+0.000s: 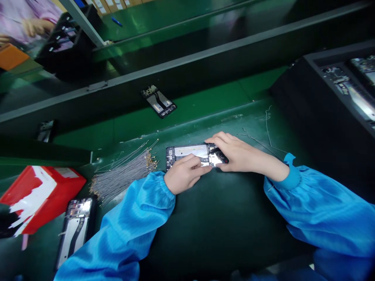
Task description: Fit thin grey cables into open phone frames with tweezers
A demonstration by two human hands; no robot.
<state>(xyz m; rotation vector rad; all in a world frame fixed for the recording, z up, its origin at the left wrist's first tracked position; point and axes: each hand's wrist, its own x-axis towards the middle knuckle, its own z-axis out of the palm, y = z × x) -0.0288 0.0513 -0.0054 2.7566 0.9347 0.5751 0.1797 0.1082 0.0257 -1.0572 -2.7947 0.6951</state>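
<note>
An opened phone lies lengthwise on the green bench, its circuit board and silver battery area facing up. My right hand grips its right end, thumb on the near edge and fingers on the far edge. Over the near middle of the phone rests my left hand, fingers curled and pressed together by the near edge; whatever they pinch is hidden. To the left is a bundle of thin grey cables with gold-coloured ends. Loose thin cables lie beyond my right forearm.
Other opened phones lie at the back, far left and near left. A red box with torn white paper stands left. A tall black tray holds phones at right. Across a rail, another person's hand shows near black trays.
</note>
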